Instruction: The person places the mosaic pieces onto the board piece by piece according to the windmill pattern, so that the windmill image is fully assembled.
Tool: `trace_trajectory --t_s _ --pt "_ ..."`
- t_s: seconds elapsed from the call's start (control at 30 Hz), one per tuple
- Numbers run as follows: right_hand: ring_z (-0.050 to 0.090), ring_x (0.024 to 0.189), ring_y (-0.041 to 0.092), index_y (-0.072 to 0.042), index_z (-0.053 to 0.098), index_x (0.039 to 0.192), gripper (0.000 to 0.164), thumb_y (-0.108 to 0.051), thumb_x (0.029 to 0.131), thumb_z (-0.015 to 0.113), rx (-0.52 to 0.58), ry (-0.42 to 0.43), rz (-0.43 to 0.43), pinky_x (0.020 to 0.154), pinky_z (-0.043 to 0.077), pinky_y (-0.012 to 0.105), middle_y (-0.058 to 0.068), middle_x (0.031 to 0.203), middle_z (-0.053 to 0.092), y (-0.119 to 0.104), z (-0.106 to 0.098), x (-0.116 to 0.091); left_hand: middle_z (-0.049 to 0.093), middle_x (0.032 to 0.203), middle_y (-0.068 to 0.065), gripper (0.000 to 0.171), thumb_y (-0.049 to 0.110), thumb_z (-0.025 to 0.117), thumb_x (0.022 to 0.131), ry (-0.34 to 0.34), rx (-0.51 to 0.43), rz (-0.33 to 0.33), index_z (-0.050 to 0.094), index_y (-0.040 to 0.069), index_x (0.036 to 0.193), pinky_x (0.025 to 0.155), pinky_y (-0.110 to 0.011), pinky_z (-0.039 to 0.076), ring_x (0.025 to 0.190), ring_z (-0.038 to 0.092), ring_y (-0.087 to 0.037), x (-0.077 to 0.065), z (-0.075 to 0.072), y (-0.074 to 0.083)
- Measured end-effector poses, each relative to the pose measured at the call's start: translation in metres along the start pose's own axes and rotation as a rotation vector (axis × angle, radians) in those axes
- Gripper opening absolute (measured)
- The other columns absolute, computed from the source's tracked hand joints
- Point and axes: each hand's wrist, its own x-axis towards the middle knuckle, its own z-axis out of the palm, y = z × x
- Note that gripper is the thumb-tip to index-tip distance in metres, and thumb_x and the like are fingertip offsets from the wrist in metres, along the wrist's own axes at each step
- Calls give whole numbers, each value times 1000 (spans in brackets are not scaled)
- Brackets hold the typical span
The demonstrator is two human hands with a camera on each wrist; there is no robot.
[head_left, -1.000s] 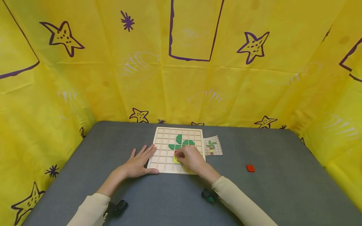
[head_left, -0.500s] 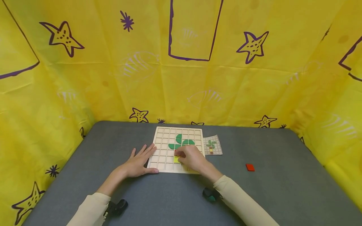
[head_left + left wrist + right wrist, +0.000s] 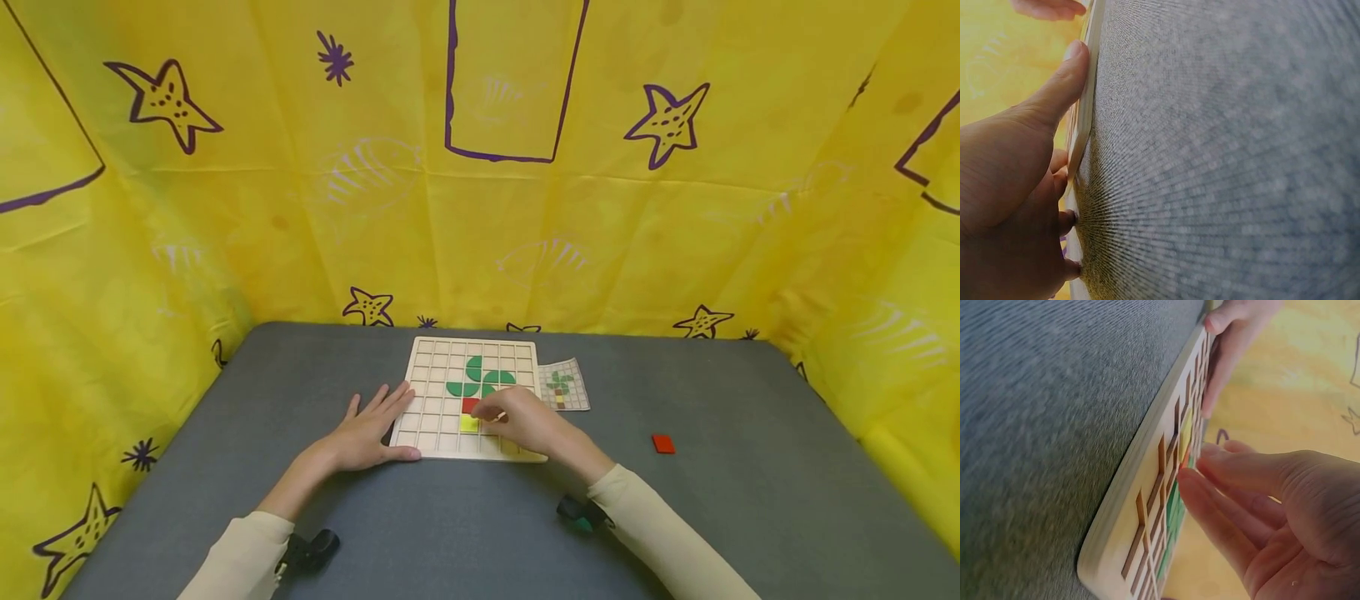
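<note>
A wooden grid board lies on the grey table. Green curved pieces sit in its cells, with a red square tile below them and a yellow square tile under that. My left hand rests with spread fingers on the board's left edge, the thumb at its front corner; the left wrist view shows the thumb along the rim. My right hand hovers over the board just right of the two tiles. In the right wrist view, its thumb and fingers are loosely bent and hold nothing.
A small pattern card with a printed grid lies against the board's right side. Farther right, a loose red square tile lies on the table. A yellow curtain with starfish drawings surrounds the table.
My right hand has drawn back slightly to the right, its fingers leaving the red tile, which now shows fully in its cell. The left hand has stayed in place.
</note>
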Motion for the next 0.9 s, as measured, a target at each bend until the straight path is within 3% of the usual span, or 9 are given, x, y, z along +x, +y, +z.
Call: trace_trajectory --t_s 0.27,0.63,0.9 --pt "67 94 20 -6 74 108 21 -4 86 74 -28 27 50 84 54 38 4 103 73 9 -15 -17 13 164 -12 101 60 68 83 8 9 12 21 8 157 110 -69 -5 148 6 -42 1 2 -2" --pt "67 92 21 -4 73 107 23 -2 84 75 -76 72 106 84 55 39 7 102 72 28 -36 -42 14 163 -14 100 57 69 84 16 0 22 22 6 156 109 -70 -5 148 7 -43 -1 0 0" --pt "66 88 19 -4 74 105 20 -2 85 74 -93 106 96 82 54 40 5 98 72 39 -46 -53 14 163 -14 100 57 69 84 11 -14 20 22 6 156 109 -70 -5 147 7 -44 -2 -1 1"
